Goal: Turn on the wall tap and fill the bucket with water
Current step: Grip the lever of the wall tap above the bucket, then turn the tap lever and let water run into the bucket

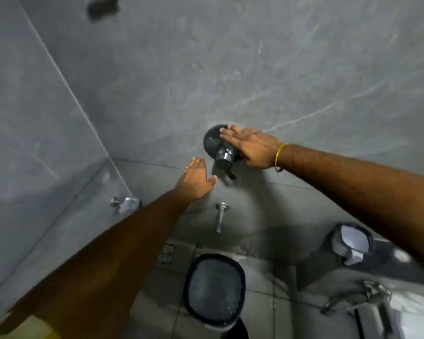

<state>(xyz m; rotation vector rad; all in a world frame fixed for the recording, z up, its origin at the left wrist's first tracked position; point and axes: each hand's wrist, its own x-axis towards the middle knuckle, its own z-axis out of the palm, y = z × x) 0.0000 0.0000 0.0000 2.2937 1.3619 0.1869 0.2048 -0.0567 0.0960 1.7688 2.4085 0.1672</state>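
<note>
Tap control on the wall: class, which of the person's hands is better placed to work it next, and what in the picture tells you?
The right hand: it already lies on the tap control. The left hand hovers open beside it, touching nothing.

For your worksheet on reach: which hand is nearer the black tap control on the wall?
Right. The right hand rests on the tap control; the left hand hovers open just below-left, not touching.

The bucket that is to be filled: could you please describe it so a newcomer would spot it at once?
Start at the grey tiled wall and find the chrome spout below the black mixer handle. The bucket stands on the floor beneath it. Unlike the smaller container to its right, it is dark-rimmed and holds water.
</note>
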